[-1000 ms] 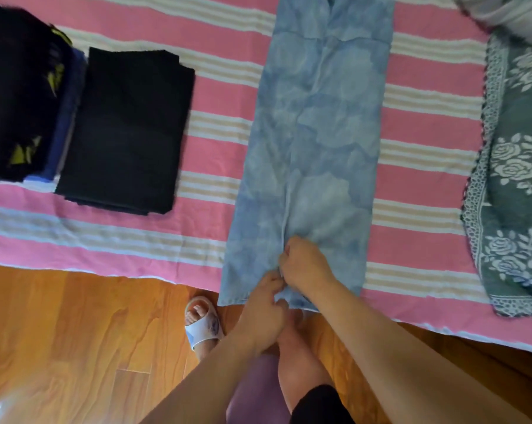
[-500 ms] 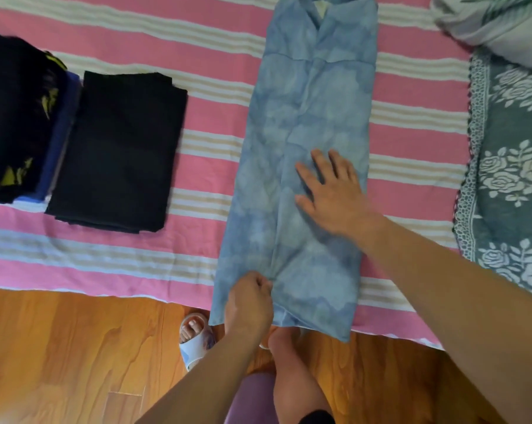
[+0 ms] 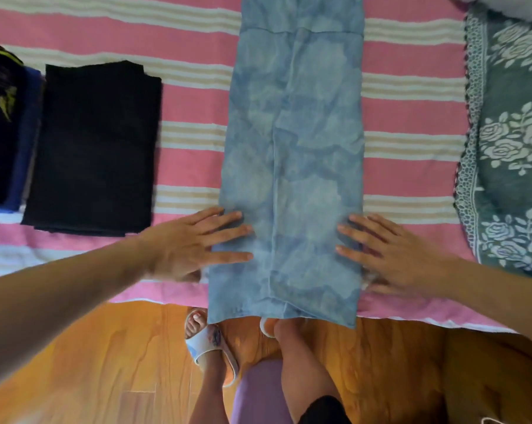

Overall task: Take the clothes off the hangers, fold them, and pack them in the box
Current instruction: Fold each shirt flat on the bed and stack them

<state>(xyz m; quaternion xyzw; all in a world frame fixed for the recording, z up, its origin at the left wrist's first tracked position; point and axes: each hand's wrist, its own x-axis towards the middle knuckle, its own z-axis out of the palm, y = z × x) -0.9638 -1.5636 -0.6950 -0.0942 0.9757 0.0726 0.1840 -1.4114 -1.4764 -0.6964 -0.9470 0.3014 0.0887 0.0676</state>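
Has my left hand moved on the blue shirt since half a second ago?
Yes. The left hand left the blue shirt's bottom hem and went up and out to its left edge, toward the folded black garment.

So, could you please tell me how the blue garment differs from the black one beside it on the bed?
The blue garment is a long narrow strip that overhangs the bed edge; the black garment is a compact rectangle wholly on the bed. The blue one is pale and mottled; the black one is plain. The left hand and right hand lie flat on the blue one; the black one is untouched. Both rest on the striped sheet.
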